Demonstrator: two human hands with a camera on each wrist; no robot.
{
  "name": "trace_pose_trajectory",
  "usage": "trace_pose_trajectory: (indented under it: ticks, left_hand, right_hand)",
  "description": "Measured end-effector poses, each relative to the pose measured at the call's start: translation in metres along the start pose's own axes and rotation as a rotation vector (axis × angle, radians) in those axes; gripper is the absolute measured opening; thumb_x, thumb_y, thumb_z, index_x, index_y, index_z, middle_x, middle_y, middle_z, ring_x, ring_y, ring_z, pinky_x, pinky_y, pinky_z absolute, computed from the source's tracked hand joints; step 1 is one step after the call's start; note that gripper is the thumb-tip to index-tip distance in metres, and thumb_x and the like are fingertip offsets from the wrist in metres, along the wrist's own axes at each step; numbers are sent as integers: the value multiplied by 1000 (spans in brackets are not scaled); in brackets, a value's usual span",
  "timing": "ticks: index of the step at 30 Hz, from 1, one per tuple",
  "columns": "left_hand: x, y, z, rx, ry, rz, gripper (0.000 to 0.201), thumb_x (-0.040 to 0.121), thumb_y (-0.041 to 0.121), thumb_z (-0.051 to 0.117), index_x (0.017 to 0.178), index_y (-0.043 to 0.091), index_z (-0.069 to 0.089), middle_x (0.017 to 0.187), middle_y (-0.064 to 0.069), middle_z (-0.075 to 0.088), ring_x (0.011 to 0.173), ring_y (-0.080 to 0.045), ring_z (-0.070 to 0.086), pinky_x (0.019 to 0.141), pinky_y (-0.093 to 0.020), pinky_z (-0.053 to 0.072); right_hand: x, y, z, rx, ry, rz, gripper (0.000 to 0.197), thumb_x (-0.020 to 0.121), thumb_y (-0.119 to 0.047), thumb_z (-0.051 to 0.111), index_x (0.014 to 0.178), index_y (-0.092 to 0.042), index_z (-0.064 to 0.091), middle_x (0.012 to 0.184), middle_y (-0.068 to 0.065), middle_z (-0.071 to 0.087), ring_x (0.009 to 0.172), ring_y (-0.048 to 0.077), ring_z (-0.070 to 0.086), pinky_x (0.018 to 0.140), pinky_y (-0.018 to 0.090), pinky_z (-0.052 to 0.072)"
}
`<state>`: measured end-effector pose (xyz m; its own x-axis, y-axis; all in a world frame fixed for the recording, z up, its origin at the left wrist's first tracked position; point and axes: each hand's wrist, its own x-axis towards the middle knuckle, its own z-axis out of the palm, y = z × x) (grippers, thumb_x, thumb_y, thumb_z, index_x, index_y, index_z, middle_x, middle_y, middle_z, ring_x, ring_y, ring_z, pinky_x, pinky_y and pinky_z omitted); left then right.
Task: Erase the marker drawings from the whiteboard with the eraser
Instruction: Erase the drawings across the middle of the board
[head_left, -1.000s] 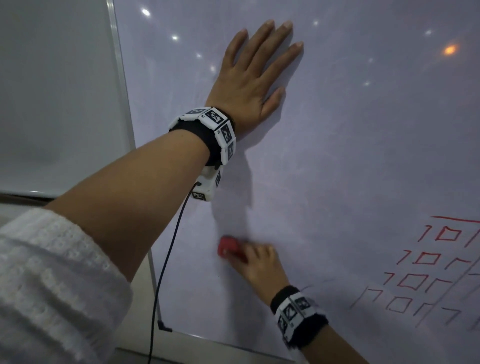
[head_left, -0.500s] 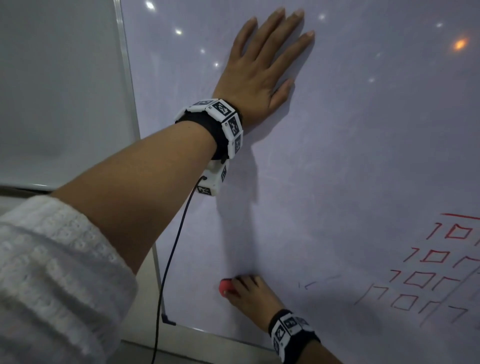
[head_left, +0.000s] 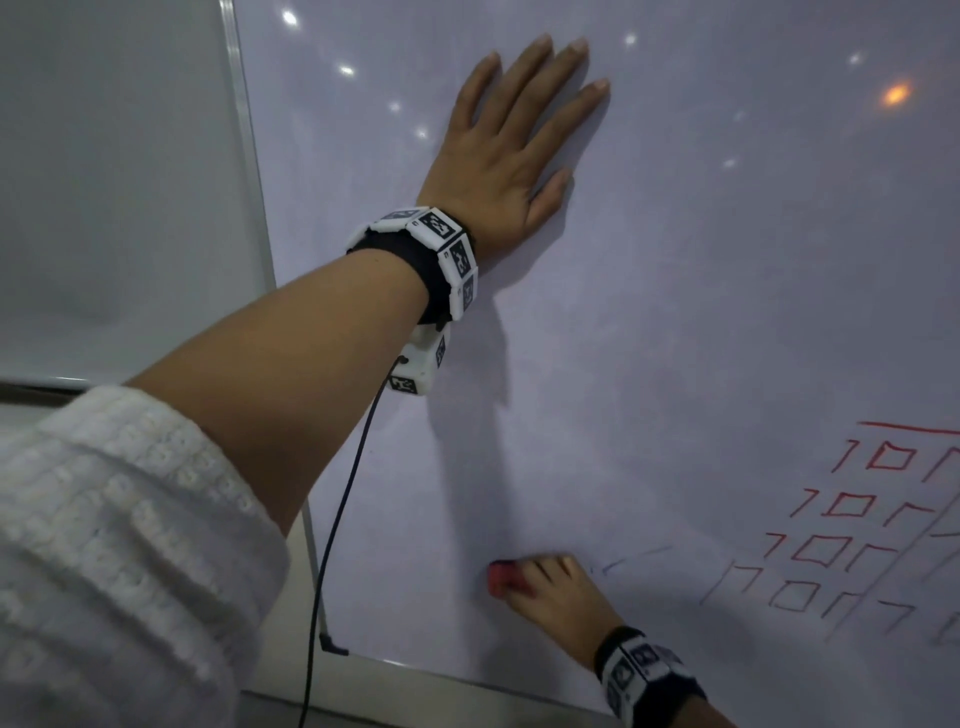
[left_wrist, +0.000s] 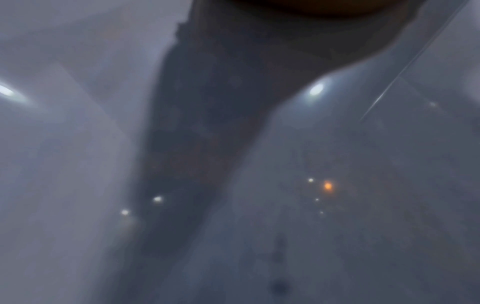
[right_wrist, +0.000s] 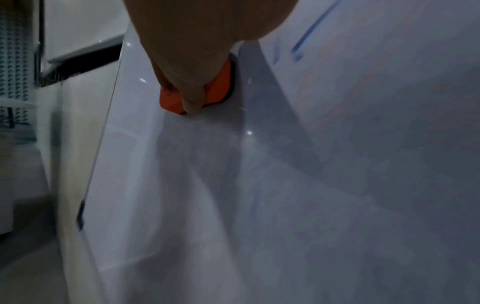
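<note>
— Orange plastic, lower centre of the head view: that's the eraser (head_left: 500, 578), pressed on the whiteboard (head_left: 727, 312) with my right hand (head_left: 558, 592) curled around it.

— And your left hand (head_left: 511, 150)?

— Upper centre, flat on the board, fingers straight, holding nothing.

— Where next?

— A faint blue stroke (head_left: 631, 558) sits just right of my knuckles; the red squares (head_left: 852, 525) lie well apart at the lower right. I judge the sweep runs rightward, and the right hand is much the nearer.
</note>
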<state>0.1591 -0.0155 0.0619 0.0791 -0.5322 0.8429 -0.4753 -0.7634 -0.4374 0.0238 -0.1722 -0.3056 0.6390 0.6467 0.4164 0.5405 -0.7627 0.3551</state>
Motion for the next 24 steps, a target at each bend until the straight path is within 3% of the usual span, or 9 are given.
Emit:
trace_pose_trajectory:
  ticks: [4,8,10,13,15,18,21,22,24]
  left_hand:
    - [-1,3,1,-9,-10,0,54,97,36,28,146,15,30,150,-15,31,139,-31,27,113,-46,15]
    - [-4,2,2,-30,0,-15,54,97,36,29,147,16,28,151,-14,29,140,-29,25,114,-48,15]
    - [-5,3,3,-37,-2,-25,54,98,37,27,148,18,25,152,-12,27,141,-27,23,114,-47,14]
    - [-6,1,4,-29,-2,-28,54,98,38,25,148,18,23,153,-12,26,141,-26,22,114,-47,13]
    - [-5,2,4,-32,2,-15,54,98,37,26,148,18,24,152,-12,26,141,-27,22,114,-48,14]
    - [-5,1,4,-25,-7,-31,54,98,39,24,148,18,24,153,-11,26,141,-26,22,114,-47,13]
    - [-6,2,5,-6,12,-34,53,98,39,23,148,18,26,152,-11,28,140,-26,24,114,-46,15]
    - [-6,2,6,-7,17,-32,53,98,38,23,147,18,26,152,-11,29,140,-26,24,114,-46,15]
    - [-6,2,6,-19,15,-37,53,98,38,23,148,18,25,152,-11,28,140,-26,23,114,-46,14]
  right_hand:
    - [-5,58,-61,-127,273,105,37,75,-12,48,110,-26,51,103,11,46,84,27,46,69,35,31]
    - [-7,82,-74,-108,411,416,52,67,-11,67,115,-23,51,104,13,46,85,30,44,71,36,31]
    - [-20,55,-39,-148,356,291,44,71,-11,65,111,-24,52,100,12,47,83,28,44,69,36,32]
    - [-50,27,-5,-153,109,19,26,76,-13,54,96,-28,59,90,8,60,84,25,45,71,34,33]
    - [-56,39,-17,-167,89,3,24,77,-14,50,92,-31,60,93,7,60,84,24,47,72,34,34]
    - [-46,72,-55,-194,226,120,34,76,-8,49,105,-25,53,104,12,47,87,28,46,73,38,34]
    - [-45,81,-63,-184,306,218,36,78,-10,50,111,-24,52,106,13,46,87,29,44,73,38,34]
    - [-50,73,-52,-199,283,173,36,76,-12,52,109,-26,51,104,12,47,85,28,44,73,37,34]
    - [-71,53,-23,-207,95,23,39,66,-17,63,101,-30,49,98,8,52,86,25,44,72,35,33]
